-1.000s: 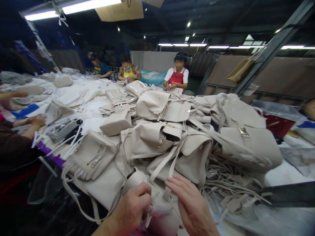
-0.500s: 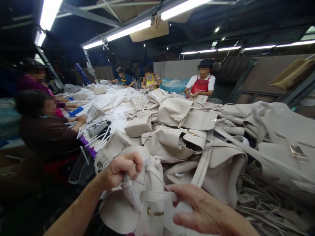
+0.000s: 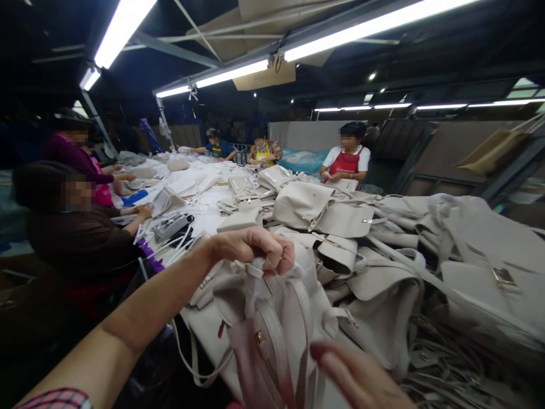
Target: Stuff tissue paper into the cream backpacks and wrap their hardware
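Note:
My left hand (image 3: 259, 247) is closed around the top handle of a beige backpack (image 3: 244, 352), holding it up over the near edge of the table. The backpack hangs below the fist, its shoulder straps (image 3: 303, 318) falling downward and a small gold-coloured metal fitting (image 3: 259, 337) showing. Low on the right, my right hand (image 3: 357, 372) is blurred, with fingers stretched out and apart beside the straps. Whether its fingertips touch them I cannot tell. Right behind lies a heap of similar beige bags (image 3: 304, 204).
Loose straps (image 3: 443, 352) lie tangled at the lower right. A grey device (image 3: 172, 227) and white strips lie left of the heap. Two people (image 3: 72, 227) sit along the left side; several others, including a person in a red apron (image 3: 347, 165), work at the far side.
My left hand has risen and moved right, lifting the backpack by its handle so the straps now hang down. My right hand has dropped a little lower and come off the strap band.

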Demonstrator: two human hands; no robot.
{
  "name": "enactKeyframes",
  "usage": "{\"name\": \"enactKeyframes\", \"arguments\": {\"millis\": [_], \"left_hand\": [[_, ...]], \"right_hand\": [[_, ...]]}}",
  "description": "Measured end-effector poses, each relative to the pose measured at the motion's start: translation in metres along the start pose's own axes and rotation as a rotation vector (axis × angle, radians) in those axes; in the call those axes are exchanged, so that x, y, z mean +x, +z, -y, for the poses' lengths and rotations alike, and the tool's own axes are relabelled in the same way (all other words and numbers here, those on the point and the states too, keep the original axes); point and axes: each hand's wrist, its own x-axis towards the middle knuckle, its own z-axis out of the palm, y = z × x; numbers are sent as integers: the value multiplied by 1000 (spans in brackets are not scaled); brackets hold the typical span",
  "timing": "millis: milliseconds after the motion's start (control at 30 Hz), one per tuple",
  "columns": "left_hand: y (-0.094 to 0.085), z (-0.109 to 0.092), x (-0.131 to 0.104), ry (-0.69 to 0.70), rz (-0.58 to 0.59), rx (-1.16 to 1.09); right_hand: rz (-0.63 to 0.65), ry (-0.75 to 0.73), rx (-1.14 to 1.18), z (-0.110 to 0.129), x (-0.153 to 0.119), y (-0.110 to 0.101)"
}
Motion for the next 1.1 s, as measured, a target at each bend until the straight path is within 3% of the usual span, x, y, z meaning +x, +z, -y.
{"name": "enactKeyframes", "arguments": {"millis": [100,133,200,267,333,433,533,600,667,733,767,833,900,1000,1100], "left_hand": [[-2,-10,28,10,192,56],[-3,-13,36,14,255,78],[-8,-19,50,20,350,123],[-15,-22,60,22,385,154],[-21,-16,66,32,399,163],[-30,13,70,49,388,194],[-35,57,61,-1,187,381],[-32,83,42,-72,-99,581],[-20,101,13,-158,-415,731],[2,114,-21,-287,-600,695],[16,120,-37,-383,-626,634],[48,135,-63,-570,-567,561],[79,151,-75,-748,-563,585],[112,170,-73,-983,-641,674],[122,181,-62,-1042,-721,776]], "right_hand": [[-395,-24,-137,6,21,-36],[-464,-66,-161,11,30,-44],[-449,-89,-82,17,44,-54],[-289,-10,109,14,55,-55],[-185,79,270,-2,60,-45],[-218,130,424,-41,56,-14],[-359,188,449,-84,42,27],[-478,274,332,-109,30,49],[-582,371,226,-129,20,61],[-627,419,200,-141,15,63],[-623,416,216,-144,15,61],[-584,383,259,-143,18,57],[-542,340,296,-136,23,54],[-523,252,329,-123,26,58],[-543,197,324,-116,24,68]]}}
